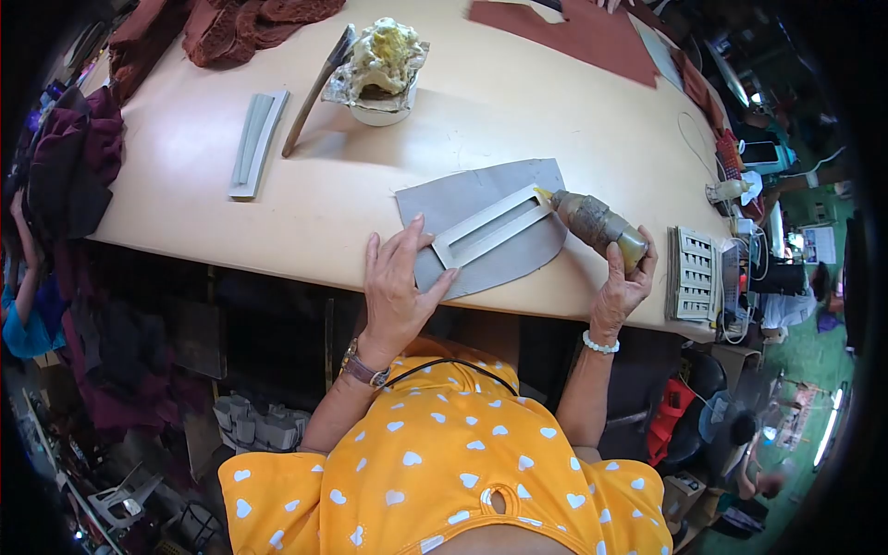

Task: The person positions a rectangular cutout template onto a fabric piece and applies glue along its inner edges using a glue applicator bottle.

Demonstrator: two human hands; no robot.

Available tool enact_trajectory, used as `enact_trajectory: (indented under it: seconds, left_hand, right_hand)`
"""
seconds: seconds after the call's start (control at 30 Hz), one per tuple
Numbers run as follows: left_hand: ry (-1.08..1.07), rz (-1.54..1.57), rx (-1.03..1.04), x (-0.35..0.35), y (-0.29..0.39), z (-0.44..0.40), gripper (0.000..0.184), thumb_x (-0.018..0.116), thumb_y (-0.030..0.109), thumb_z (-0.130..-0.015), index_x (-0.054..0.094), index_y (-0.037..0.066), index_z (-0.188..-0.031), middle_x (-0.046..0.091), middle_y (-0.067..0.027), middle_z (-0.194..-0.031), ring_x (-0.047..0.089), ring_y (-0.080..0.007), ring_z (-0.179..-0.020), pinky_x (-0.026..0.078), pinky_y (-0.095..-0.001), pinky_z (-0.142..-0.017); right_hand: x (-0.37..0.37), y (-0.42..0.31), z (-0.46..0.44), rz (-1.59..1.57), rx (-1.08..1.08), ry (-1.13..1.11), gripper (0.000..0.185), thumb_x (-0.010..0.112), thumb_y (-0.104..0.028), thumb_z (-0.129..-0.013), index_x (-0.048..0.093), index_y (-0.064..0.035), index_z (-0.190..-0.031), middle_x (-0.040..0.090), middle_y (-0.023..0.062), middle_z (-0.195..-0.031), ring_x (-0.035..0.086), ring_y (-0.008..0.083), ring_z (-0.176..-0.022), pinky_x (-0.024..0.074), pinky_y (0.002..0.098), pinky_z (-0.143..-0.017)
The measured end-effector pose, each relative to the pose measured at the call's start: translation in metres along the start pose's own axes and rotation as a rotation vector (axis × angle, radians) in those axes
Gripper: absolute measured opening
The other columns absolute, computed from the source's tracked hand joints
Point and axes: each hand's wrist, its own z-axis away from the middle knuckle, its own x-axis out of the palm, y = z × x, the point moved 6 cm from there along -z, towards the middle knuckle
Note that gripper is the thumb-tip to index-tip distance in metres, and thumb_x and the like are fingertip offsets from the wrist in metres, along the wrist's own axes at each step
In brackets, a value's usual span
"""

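My right hand (624, 289) is wrapped round the base of a glue bottle (597, 225), a grimy squeeze bottle held tilted. Its yellowish nozzle tip meets the far right end of a pale rectangular frame (467, 248) with a long slot. Under the frame lies a grey piece of material (532, 262), flat on the table. My left hand (396, 277) rests at the frame's near left end, fingers spread, thumb and fingertips touching the frame and the grey piece.
Pale strips (252, 143) lie at left on the table (176, 176). Behind stands a glue-crusted container (381, 79) with a brush (314, 97) leaning on it. Stacked slotted frames (694, 277) sit at the right edge. Brown fabric (578, 37) and another person's hand (610, 5) are at the far side.
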Motion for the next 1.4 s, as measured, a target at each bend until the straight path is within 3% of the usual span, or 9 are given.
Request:
enact_trajectory:
  seconds: [0.33, 0.43, 0.67, 0.93, 1.03, 1.17, 1.27, 1.4]
  left_hand:
    - [0.000, -0.017, -0.001, 0.000, 0.002, 0.000, 0.076, 0.076, 0.019, -0.067, 0.038, 0.005, -0.132, 0.063, -0.0076, -0.102, 0.056, -0.0261, -0.101, 0.028, -0.0507, -0.100]
    - [0.002, -0.018, 0.005, 0.000, 0.002, -0.001, 0.077, 0.077, 0.018, -0.067, 0.038, 0.005, -0.133, 0.063, -0.0081, -0.102, 0.057, -0.0264, -0.101, 0.028, -0.0507, -0.101]
    - [0.021, -0.009, 0.019, 0.001, 0.000, 0.001, 0.080, 0.077, 0.018, -0.067, 0.035, 0.004, -0.134, 0.062, -0.0085, -0.103, 0.057, -0.0265, -0.101, 0.028, -0.0501, -0.100]
    - [0.029, -0.004, 0.027, -0.001, 0.000, 0.002, 0.089, 0.079, 0.016, -0.064, 0.029, 0.002, -0.137, 0.059, -0.0103, -0.105, 0.057, -0.0288, -0.097, 0.029, -0.0486, -0.099]
    - [0.030, 0.002, 0.024, -0.002, 0.000, 0.001, 0.089, 0.079, 0.017, -0.064, 0.029, 0.003, -0.137, 0.059, -0.0102, -0.106, 0.056, -0.0286, -0.098, 0.029, -0.0485, -0.100]
    - [0.033, 0.011, 0.006, 0.000, -0.002, 0.002, 0.088, 0.078, 0.017, -0.066, 0.029, 0.004, -0.137, 0.060, -0.0095, -0.106, 0.056, -0.0283, -0.101, 0.027, -0.0487, -0.101]
    - [0.021, 0.009, 0.004, 0.002, -0.003, 0.003, 0.086, 0.077, 0.018, -0.067, 0.029, 0.004, -0.137, 0.061, -0.0084, -0.105, 0.056, -0.0282, -0.103, 0.026, -0.0492, -0.102]
    - [0.005, 0.003, 0.007, 0.001, -0.002, 0.003, 0.083, 0.076, 0.019, -0.068, 0.030, 0.004, -0.136, 0.062, -0.0071, -0.103, 0.055, -0.0280, -0.104, 0.026, -0.0499, -0.102]
  right_hand:
    - [0.003, 0.007, 0.007, -0.054, 0.049, -0.104, 0.047, 0.069, -0.005, -0.079, 0.049, -0.0005, -0.121, 0.055, 0.0068, -0.106, 0.054, 0.0133, -0.096, 0.0439, 0.0259, -0.086]
    - [0.010, 0.005, 0.020, -0.040, 0.079, -0.134, 0.049, 0.070, 0.001, -0.075, 0.049, -0.0004, -0.120, 0.056, 0.0045, -0.104, 0.053, 0.0113, -0.093, 0.0445, 0.0244, -0.083]
    - [0.029, -0.006, 0.057, -0.112, 0.175, -0.206, 0.053, 0.072, 0.001, -0.072, 0.048, -0.0006, -0.120, 0.055, 0.0051, -0.108, 0.053, 0.0124, -0.096, 0.0428, 0.0252, -0.087]
    - [0.052, -0.023, 0.084, -0.182, 0.151, -0.259, 0.054, 0.074, 0.000, -0.071, 0.049, -0.0008, -0.119, 0.056, 0.0057, -0.105, 0.054, 0.0117, -0.095, 0.0439, 0.0243, -0.084]
    - [0.049, -0.013, 0.078, -0.260, 0.344, -0.271, 0.046, 0.069, -0.003, -0.076, 0.050, -0.0009, -0.118, 0.057, 0.0051, -0.104, 0.054, 0.0100, -0.091, 0.0447, 0.0227, -0.080]
    - [0.025, 0.010, 0.062, -0.485, 0.462, -0.062, 0.037, 0.063, -0.010, -0.083, 0.051, -0.0011, -0.117, 0.059, 0.0037, -0.097, 0.056, 0.0096, -0.085, 0.0451, 0.0200, -0.073]
    - [-0.001, 0.013, 0.042, -0.429, 0.363, 0.128, 0.034, 0.062, -0.010, -0.084, 0.052, -0.0018, -0.115, 0.060, 0.0043, -0.095, 0.057, 0.0103, -0.085, 0.0459, 0.0202, -0.071]
    - [-0.033, 0.021, 0.022, -0.239, 0.176, 0.143, 0.030, 0.060, -0.006, -0.086, 0.051, -0.0012, -0.114, 0.058, 0.0074, -0.102, 0.058, 0.0148, -0.090, 0.0486, 0.0257, -0.078]
